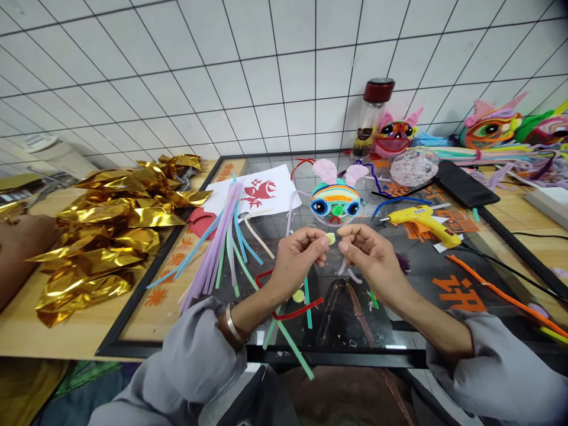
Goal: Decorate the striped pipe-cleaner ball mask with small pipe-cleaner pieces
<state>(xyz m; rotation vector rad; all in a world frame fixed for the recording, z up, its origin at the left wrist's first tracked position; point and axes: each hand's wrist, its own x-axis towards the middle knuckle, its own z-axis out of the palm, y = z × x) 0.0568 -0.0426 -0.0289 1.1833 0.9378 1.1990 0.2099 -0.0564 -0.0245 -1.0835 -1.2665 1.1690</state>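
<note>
My left hand [298, 255] is curled, pinching a small yellow-green pompom [331, 238] between thumb and forefinger. Just right of it, my right hand [370, 255] has its fingertips pressed together close to the pompom. Both hover over a glass sheet [412, 307] on the table. Behind them sits a striped pipe-cleaner animal head [335, 201] with pink ears, blue eyes and a green nose. A red pipe cleaner [296, 312] and green ones [293, 346] lie below my hands.
A bundle of purple, blue and green pipe cleaners [222, 248] lies to the left. Crumpled gold foil [113, 228] is heaped far left. A yellow glue gun [421, 220] lies to the right, a jar [371, 118] and finished craft masks [490, 127] at the back. Another person's arm [20, 248] enters at the left edge.
</note>
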